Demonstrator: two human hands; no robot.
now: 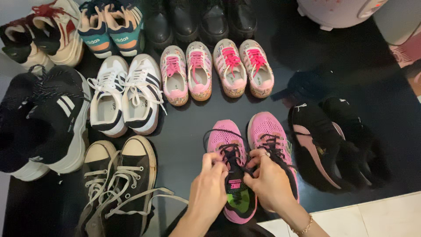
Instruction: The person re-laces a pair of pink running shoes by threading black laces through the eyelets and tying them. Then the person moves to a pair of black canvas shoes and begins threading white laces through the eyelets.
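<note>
Nearest the lower edge of the dark glossy floor (184, 145), the person's two hands meet over a pink mesh running shoe with black laces and a green insole (231, 175). The left hand (208, 186) pinches a strand of black lace (228, 153) between thumb and forefinger, the other fingers curled in. The right hand (268, 180), a ring on one finger and a thin beaded bracelet (302, 228) on the wrist, has its fingers pressed together around the lace on the other side of the tongue. This shoe sits at the middle of the floor's near edge, touching its twin pink mesh shoe (269, 136) on the right, which the right hand partly covers.

At the near left corner lies a pair of black canvas sneakers with white rubber toe caps (120, 180), their pale laces trailing loose. At the near right, just beside the pink pair, stands a pair of black suede trainers with pink stripes (326, 145), and a pale tile (377, 215) borders the floor there.

Farther out sit a bulky black and white high-top (44, 118) at the left edge, white striped sneakers (127, 94) and two small pairs of pink patterned children's shoes (217, 70). Along the far edge stand black leather boots (197, 19) and more trainers (112, 26).
</note>
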